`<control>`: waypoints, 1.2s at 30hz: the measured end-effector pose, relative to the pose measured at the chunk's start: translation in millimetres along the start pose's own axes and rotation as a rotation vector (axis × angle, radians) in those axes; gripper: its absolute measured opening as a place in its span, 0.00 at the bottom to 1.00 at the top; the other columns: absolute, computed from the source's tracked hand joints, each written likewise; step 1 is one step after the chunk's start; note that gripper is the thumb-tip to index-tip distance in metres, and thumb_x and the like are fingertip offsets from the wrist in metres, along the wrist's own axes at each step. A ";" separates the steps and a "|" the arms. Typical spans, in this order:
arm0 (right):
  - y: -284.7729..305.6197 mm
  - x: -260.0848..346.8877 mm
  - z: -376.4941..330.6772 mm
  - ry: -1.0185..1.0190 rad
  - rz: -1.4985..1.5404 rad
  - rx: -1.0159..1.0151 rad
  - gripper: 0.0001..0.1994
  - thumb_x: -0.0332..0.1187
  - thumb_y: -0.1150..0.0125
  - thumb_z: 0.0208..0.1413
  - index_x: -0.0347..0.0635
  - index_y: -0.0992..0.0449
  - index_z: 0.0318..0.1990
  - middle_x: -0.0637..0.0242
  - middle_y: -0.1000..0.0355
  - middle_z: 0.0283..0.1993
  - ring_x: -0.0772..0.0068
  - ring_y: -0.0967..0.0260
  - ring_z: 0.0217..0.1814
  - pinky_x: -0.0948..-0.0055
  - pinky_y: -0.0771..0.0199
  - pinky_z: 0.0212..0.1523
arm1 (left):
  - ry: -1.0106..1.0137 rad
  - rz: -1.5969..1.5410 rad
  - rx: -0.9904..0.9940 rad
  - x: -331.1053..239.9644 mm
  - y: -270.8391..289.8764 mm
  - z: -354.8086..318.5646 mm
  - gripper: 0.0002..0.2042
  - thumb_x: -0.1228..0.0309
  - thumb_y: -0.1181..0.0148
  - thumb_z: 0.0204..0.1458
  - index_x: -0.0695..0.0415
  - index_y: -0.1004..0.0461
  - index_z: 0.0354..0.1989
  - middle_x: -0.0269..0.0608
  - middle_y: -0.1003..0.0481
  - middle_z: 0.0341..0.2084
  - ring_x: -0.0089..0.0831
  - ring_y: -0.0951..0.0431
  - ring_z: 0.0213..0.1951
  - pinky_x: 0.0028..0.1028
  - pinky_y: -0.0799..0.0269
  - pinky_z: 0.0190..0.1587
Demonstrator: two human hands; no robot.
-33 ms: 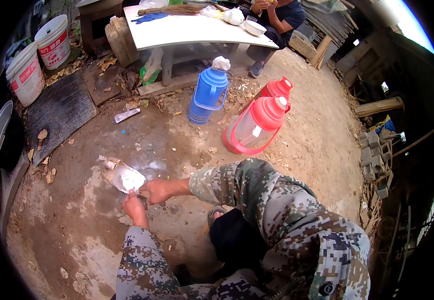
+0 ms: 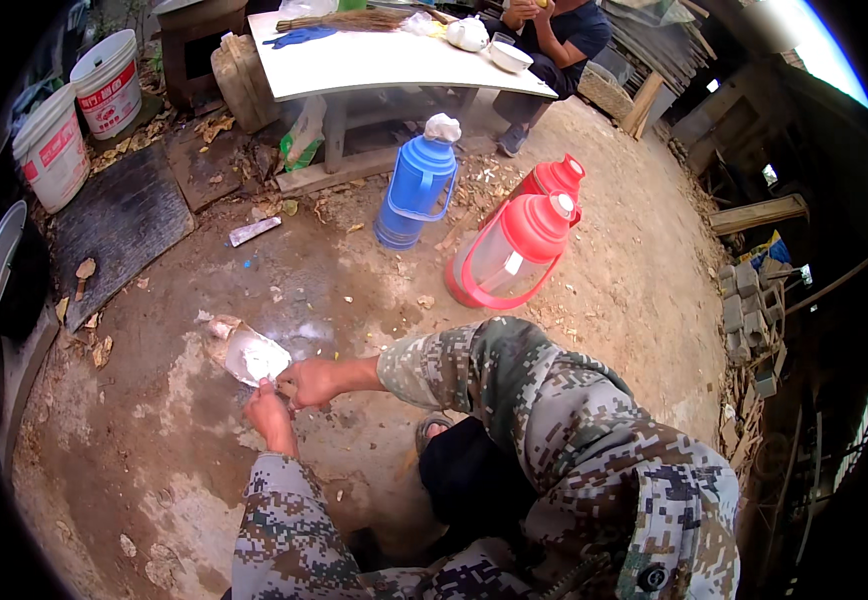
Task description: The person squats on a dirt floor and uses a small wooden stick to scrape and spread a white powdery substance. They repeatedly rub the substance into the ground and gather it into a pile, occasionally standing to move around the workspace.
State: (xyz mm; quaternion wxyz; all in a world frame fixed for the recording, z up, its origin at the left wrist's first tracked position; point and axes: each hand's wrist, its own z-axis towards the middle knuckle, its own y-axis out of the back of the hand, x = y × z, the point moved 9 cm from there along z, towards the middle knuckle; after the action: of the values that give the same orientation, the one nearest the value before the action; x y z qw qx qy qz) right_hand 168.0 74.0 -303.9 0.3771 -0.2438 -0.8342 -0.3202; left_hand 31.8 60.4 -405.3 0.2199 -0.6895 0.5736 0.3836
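Observation:
A small pouch (image 2: 237, 348), pale and brownish with its near end open, lies on or just above the dirt floor at left of centre. White powder (image 2: 262, 360) fills its opening. My left hand (image 2: 271, 416) comes from below, its fingers pinched at the pouch's near edge. Reaching in from the right, my right hand (image 2: 310, 383) is closed at the same edge, close beside the left. Its fingertips are partly hidden, so whether it grips anything besides the edge does not show. Pale powdery marks (image 2: 312, 330) spot the ground just past the pouch.
A blue thermos flask (image 2: 416, 190) and two red ones, the nearer (image 2: 514, 250) in front, stand ahead. Beyond is a white table (image 2: 384, 55), with a seated person (image 2: 579, 40) at its right. White buckets (image 2: 54, 150) and a dark board (image 2: 119, 230) are at left; blocks (image 2: 749, 305) at right.

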 end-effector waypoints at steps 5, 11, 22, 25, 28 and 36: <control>7.9 27.5 12.6 -0.266 0.296 0.003 0.17 0.42 0.46 0.64 0.35 0.21 0.37 0.63 0.28 0.27 0.69 0.30 0.23 0.67 0.29 0.21 | -0.170 -0.186 0.070 -20.7 6.1 -4.7 0.19 0.62 0.51 0.65 0.68 0.20 0.45 0.45 0.19 0.41 0.30 0.23 0.43 0.33 0.30 0.48; -7.2 -1.5 11.0 -0.427 0.663 0.039 0.15 0.43 0.38 0.60 0.38 0.22 0.38 0.62 0.27 0.33 0.67 0.34 0.25 0.67 0.33 0.25 | -0.182 -0.082 0.261 -58.8 -22.6 -76.6 0.18 0.64 0.55 0.66 0.66 0.27 0.53 0.53 0.21 0.40 0.40 0.21 0.44 0.36 0.28 0.48; 17.0 -39.7 31.6 -0.420 0.163 -0.050 0.15 0.40 0.38 0.51 0.32 0.20 0.33 0.54 0.22 0.35 0.59 0.24 0.28 0.55 0.26 0.31 | -0.153 -0.405 0.204 -35.2 -38.5 -105.5 0.22 0.77 0.53 0.60 0.64 0.34 0.64 0.42 0.23 0.49 0.29 0.23 0.48 0.29 0.31 0.49; 29.6 -36.9 41.5 -0.319 -0.210 -0.048 0.17 0.41 0.40 0.49 0.31 0.19 0.31 0.48 0.21 0.40 0.53 0.21 0.37 0.54 0.24 0.41 | 0.259 -0.672 0.081 -11.5 -52.6 -112.6 0.24 0.77 0.51 0.59 0.65 0.37 0.66 0.45 0.23 0.47 0.35 0.21 0.46 0.32 0.29 0.47; 34.9 -25.6 41.9 -0.285 -0.464 -0.155 0.18 0.40 0.42 0.48 0.30 0.19 0.35 0.42 0.22 0.44 0.46 0.23 0.48 0.56 0.25 0.51 | 0.356 -0.827 0.156 -9.1 -57.0 -111.9 0.22 0.75 0.49 0.59 0.66 0.37 0.63 0.46 0.23 0.43 0.38 0.22 0.45 0.34 0.27 0.46; 63.5 23.8 29.9 -0.112 -0.528 -0.393 0.23 0.45 0.43 0.56 0.34 0.23 0.50 0.41 0.23 0.47 0.43 0.28 0.57 0.55 0.30 0.58 | 0.356 -0.902 0.206 1.0 -77.6 -104.1 0.10 0.65 0.53 0.66 0.59 0.32 0.43 0.40 0.27 0.27 0.32 0.29 0.24 0.35 0.28 0.31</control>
State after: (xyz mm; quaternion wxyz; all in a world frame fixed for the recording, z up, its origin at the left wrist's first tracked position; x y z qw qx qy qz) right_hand 180.8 142.4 -278.3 0.1805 -0.1044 -0.8102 -0.5478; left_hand 135.2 1.4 -353.3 0.3294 -0.8986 0.2818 0.0678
